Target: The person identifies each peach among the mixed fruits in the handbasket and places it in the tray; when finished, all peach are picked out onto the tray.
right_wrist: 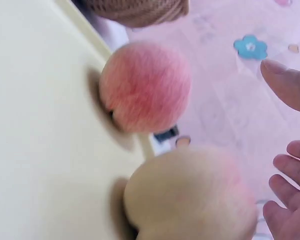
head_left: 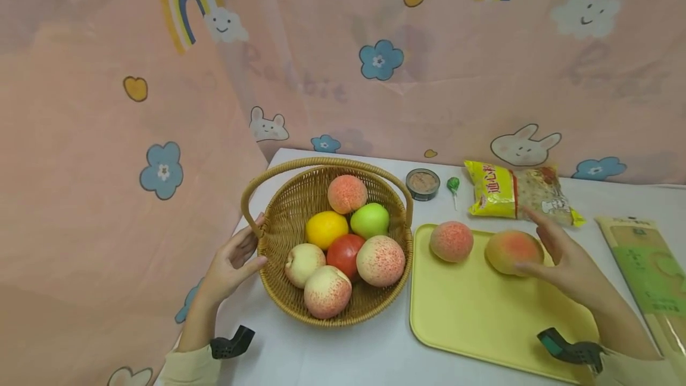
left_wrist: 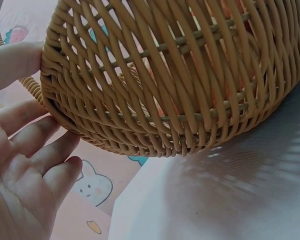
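A round wicker basket [head_left: 278,296] with a tall arched handle stands at the left. Several peaches [head_left: 327,292], a yellow fruit [head_left: 326,229], a green fruit [head_left: 370,221] and a red fruit [head_left: 345,255] lie inside it. My left hand [head_left: 231,270] touches the basket's left rim near the base of the handle, thumb and fingers spread. On the yellow tray [head_left: 482,326] sit a pink peach [head_left: 452,242] and a larger yellow-orange fruit with a red blush [right_wrist: 187,195]. Beside this larger fruit, my right hand [head_left: 570,264] hovers with fingers spread, holding nothing.
Behind the tray lie a yellow snack bag [head_left: 493,189], a green lollipop [head_left: 453,184] and a round tin [head_left: 423,183]. A green and tan packet [head_left: 645,267] lies at the far right. A patterned pink cloth [head_left: 332,46] hangs behind and to the left.
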`<act>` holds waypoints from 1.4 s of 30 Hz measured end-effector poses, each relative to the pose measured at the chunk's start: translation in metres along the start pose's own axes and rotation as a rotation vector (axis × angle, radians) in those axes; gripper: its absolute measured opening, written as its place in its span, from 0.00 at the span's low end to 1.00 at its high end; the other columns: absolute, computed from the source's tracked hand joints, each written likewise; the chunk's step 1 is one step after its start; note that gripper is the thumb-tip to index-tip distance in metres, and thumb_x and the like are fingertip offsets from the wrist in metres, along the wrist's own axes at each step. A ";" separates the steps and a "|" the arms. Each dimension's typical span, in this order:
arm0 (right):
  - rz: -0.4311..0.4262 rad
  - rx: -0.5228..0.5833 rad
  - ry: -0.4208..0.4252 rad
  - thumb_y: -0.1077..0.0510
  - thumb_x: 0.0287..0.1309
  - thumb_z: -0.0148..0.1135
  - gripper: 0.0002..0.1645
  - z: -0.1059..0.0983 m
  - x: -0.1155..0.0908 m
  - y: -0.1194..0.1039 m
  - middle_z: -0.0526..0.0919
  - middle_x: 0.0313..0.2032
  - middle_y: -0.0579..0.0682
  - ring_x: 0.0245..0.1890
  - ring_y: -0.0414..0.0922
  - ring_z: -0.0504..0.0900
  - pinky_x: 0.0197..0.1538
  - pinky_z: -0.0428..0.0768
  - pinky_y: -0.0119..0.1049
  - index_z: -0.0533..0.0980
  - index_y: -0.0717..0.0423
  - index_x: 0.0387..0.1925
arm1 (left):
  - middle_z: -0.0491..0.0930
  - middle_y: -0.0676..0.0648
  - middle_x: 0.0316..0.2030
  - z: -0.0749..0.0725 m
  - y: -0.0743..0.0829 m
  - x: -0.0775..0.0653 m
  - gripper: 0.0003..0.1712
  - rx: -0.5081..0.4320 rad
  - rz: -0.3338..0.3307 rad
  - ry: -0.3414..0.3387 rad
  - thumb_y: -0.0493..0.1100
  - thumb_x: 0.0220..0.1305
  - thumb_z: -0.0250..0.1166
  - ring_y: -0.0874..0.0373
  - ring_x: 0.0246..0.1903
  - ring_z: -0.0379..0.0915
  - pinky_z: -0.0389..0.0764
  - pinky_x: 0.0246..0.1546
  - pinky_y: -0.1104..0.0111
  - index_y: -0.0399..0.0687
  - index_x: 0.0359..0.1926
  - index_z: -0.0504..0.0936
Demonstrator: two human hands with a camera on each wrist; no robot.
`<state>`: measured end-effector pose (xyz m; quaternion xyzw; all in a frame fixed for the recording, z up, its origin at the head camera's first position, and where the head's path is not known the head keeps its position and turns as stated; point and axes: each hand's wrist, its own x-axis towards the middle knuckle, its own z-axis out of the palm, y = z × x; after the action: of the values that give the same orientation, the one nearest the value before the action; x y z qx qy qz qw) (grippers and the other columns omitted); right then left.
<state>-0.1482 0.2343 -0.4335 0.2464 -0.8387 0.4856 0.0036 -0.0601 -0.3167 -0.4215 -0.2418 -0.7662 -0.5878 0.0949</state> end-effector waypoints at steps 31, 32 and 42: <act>-0.222 0.058 -0.331 0.57 0.51 0.70 0.45 0.087 0.045 -0.104 0.65 0.68 0.47 0.68 0.33 0.61 0.68 0.63 0.28 0.60 0.47 0.69 | 0.50 0.25 0.68 0.001 0.001 0.000 0.38 -0.011 -0.021 0.050 0.19 0.56 0.56 0.64 0.68 0.56 0.62 0.65 0.77 0.25 0.68 0.56; -0.230 0.062 -0.340 0.57 0.51 0.70 0.45 0.089 0.048 -0.106 0.65 0.68 0.48 0.68 0.35 0.61 0.69 0.63 0.32 0.60 0.47 0.69 | 0.50 0.25 0.68 0.001 0.000 0.000 0.38 -0.013 -0.021 0.050 0.19 0.56 0.57 0.64 0.68 0.56 0.62 0.65 0.77 0.25 0.68 0.56; -0.319 -0.093 -0.352 0.51 0.50 0.72 0.43 0.104 0.067 -0.115 0.70 0.65 0.45 0.64 0.45 0.68 0.64 0.71 0.47 0.64 0.48 0.67 | 0.50 0.25 0.68 0.001 -0.001 0.000 0.38 -0.019 -0.030 0.029 0.20 0.57 0.57 0.63 0.68 0.56 0.62 0.66 0.76 0.25 0.68 0.55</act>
<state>-0.1343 0.0749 -0.3784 0.4563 -0.7984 0.3891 -0.0547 -0.0603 -0.3161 -0.4226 -0.2225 -0.7627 -0.5998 0.0950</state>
